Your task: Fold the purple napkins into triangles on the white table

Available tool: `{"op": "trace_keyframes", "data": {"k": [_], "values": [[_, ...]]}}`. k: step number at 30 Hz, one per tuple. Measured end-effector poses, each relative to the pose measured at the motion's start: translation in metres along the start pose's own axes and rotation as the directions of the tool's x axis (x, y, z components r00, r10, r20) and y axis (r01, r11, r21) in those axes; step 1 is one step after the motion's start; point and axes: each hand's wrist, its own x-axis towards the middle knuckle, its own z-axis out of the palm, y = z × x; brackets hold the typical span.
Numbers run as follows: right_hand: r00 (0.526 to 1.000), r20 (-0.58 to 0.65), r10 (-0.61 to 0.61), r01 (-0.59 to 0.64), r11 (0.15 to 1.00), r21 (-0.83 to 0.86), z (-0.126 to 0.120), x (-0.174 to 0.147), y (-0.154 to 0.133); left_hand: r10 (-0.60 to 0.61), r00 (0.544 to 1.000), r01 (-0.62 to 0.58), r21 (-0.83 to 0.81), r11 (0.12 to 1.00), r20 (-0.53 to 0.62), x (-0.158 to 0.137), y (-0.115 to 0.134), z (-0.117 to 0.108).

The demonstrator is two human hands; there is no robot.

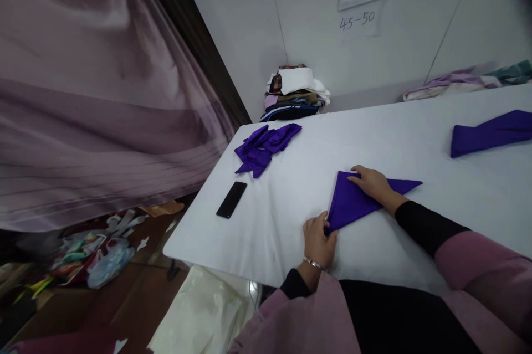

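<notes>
A purple cloth napkin [351, 201], folded into a triangle, lies on the white-covered table [299, 193] in front of me. My left hand [320, 240] pinches its near left corner between thumb and fingers, and a bracelet circles that wrist. Across the napkin's upper edge lies my right hand [371, 183], its thumb and fingertips gripping the cloth near the top corner. Beyond that hand, a pointed end of the napkin stretches to the right.
A crumpled heap of purple cloth [266, 149] and a black phone [231, 200] are on the table's left side. Another folded purple cloth [490, 133] lies at right. Stacked clothes [295, 93] stand by the wall. A pink curtain [103, 93] hangs left, above bags [110, 262].
</notes>
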Motion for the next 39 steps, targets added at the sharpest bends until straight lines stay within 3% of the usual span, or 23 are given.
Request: {"op": "trace_keyframes", "data": {"k": [11, 39], "values": [[1.000, -0.019, 0.004, -0.004, 1.000, -0.012, 0.002, 0.002, 0.001, 0.036, 0.999, -0.036, 0.012, 0.999, -0.040, 0.001, 0.001, 0.000], [0.999, -0.011, 0.033, -0.033, 0.998, -0.054, 0.000, 0.001, 0.000, -0.001, 1.000, -0.001, 0.060, 0.998, 0.030, -0.001, 0.003, -0.013]]}}
